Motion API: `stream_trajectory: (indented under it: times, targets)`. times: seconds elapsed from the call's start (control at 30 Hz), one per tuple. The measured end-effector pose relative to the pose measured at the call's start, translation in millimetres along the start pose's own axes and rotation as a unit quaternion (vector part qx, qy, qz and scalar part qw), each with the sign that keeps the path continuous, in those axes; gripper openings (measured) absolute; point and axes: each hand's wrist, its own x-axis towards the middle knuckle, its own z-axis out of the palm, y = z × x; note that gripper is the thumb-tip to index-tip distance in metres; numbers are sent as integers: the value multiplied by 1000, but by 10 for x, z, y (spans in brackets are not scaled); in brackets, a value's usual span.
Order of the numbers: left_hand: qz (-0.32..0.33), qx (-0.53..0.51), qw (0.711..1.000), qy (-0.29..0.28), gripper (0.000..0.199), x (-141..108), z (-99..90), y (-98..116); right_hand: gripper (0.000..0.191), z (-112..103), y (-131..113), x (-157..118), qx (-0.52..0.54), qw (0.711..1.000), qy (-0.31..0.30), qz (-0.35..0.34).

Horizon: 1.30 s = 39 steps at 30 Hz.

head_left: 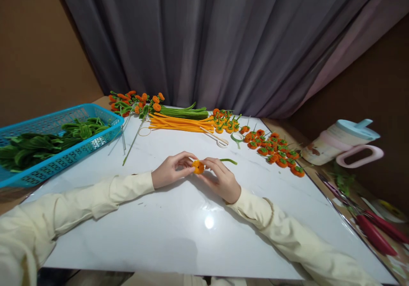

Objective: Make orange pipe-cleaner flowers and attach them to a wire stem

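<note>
Between my two hands, above the middle of the white table, is a small yellow-orange pipe-cleaner flower (198, 167) with a dark centre. My left hand (174, 169) pinches its left side with thumb and fingertips. The fingers of my right hand (220, 178) close on its right side. A short green pipe cleaner (228, 161) lies just beyond my right hand. Farther back are a bundle of yellow-orange pipe cleaners (179, 123) and a bundle of green pipe cleaners (187, 113). Several orange flower heads (275, 149) with green undersides stand to the right.
A blue plastic basket (96, 140) of green leaves (41, 143) occupies the left. Orange flowers on stems (137, 102) lie at the back left. Near the back are scissors (217, 139) and green tape (237, 137). At right are a tumbler (338, 143) and red-handled pliers (375, 235).
</note>
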Motion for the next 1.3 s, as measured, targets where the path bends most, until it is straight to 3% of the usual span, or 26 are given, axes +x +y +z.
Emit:
stream_trajectory:
  times: [0.2,0.57,1.3]
  targets:
    - [-25,-17,999,-28,35,6,-1,5,25,0,-1,0,-12,1000,-1,-6]
    - [-66,-94,993,-6,31,12,13,17,13,-12,21,4,-57,996,-22,-66]
    - [-97,-82,991,-45,35,27,-24,12,13,-24,21,21,-113,988,-66,-86]
